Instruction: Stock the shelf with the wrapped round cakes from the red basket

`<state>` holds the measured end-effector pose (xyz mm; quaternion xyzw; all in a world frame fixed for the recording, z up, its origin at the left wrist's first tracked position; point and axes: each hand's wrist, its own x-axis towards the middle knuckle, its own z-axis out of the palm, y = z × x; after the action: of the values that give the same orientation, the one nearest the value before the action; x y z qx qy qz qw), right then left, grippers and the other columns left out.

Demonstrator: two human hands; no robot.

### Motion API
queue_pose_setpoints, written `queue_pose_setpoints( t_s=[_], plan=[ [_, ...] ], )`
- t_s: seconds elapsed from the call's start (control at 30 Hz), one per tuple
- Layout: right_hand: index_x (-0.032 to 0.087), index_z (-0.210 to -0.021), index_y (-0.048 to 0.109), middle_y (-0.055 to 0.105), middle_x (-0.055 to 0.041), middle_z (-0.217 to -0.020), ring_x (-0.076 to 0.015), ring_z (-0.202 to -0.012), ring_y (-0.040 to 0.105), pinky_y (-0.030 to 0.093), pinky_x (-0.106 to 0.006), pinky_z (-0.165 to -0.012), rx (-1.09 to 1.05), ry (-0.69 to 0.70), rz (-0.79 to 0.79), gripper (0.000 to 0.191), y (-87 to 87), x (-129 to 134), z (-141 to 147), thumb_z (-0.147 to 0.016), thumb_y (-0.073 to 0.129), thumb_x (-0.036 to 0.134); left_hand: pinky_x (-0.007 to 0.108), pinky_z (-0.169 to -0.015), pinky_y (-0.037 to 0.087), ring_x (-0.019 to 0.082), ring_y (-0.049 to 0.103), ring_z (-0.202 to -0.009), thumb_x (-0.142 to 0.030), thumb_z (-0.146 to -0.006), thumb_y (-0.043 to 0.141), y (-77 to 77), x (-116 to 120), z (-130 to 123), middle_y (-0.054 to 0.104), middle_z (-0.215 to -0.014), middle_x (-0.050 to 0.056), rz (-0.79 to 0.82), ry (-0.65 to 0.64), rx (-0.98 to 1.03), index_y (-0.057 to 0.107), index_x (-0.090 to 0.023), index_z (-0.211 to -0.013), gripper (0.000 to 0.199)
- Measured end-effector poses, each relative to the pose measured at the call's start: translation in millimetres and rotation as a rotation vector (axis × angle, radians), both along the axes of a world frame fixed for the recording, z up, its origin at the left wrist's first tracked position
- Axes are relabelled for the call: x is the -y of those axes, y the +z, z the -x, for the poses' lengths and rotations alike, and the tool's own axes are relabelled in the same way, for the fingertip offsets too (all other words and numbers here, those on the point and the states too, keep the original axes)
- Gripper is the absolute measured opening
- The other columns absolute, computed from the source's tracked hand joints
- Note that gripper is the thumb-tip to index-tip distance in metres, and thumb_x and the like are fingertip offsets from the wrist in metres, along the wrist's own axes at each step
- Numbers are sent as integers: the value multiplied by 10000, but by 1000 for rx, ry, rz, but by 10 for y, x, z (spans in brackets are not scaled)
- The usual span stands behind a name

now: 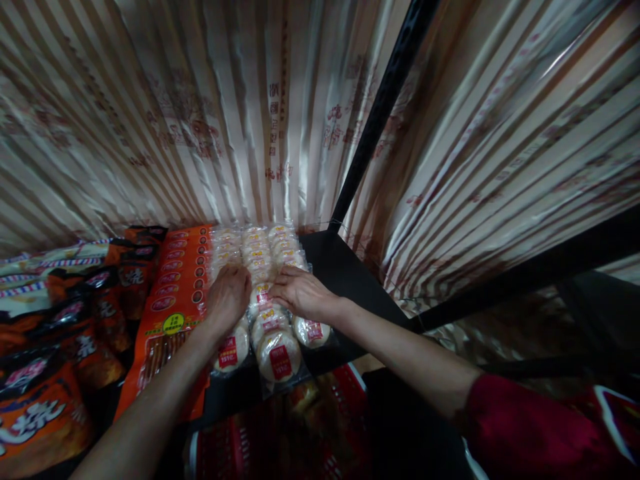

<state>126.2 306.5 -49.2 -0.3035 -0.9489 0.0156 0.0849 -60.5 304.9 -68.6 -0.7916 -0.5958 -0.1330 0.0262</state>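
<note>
Rows of clear packets of round white rice crackers [279, 357] with red labels lie overlapping on a black shelf. My left hand [229, 293] is over the left row, its fingers curled together. What lies under its fingertips is hidden. My right hand [301, 291] reaches in from the right across the middle and right rows, fingers stretched out and touching the packets. The two hands are a short way apart, with packets of the middle row showing between them. Flat orange snack packs [173, 293] lie directly left of the packets, partly behind my left forearm.
Orange and black snack bags [37, 400] stand in rows at the left. Red bags [325, 420] are below the front edge. A black shelf post [377, 120] rises at the back corner of the shelf [333, 267]. Pleated printed curtains [240, 120] hang behind.
</note>
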Motion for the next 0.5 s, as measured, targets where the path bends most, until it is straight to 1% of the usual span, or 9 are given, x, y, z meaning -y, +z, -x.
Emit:
queue_pose_setpoints(
  t_s=[0.13,0.2,0.3,0.5],
  plan=[
    [172,-885,648,655,-61,-999,-181,-977,552,385,-328,-925,37,-55,-17,223,20,14,30,-893,475,312,320,-786,432,221,543,-896,-199,-854,383,1,-1,-3,619,-893,98,0,-1,10,594,-150,-847,216],
    [164,-904,645,652,-77,-1009,-204,-1007,538,388,-349,-922,62,-83,-36,227,37,27,44,-881,493,332,320,-776,434,223,544,-892,-203,-850,392,8,2,-6,620,-895,100,9,5,15,594,-150,-851,209],
    [151,-922,637,654,-90,-983,-214,-985,543,397,-355,-903,93,-109,-38,236,44,26,56,-869,513,345,321,-774,434,223,544,-891,-205,-853,387,18,4,-11,621,-903,100,22,5,15,594,-152,-849,214],
    [158,-864,632,658,-59,-884,-174,-905,559,391,-309,-899,88,-106,40,171,6,-17,46,-873,509,277,319,-787,435,223,543,-889,-201,-853,387,18,7,-12,619,-891,94,14,10,17,586,-154,-837,205]
  ],
)
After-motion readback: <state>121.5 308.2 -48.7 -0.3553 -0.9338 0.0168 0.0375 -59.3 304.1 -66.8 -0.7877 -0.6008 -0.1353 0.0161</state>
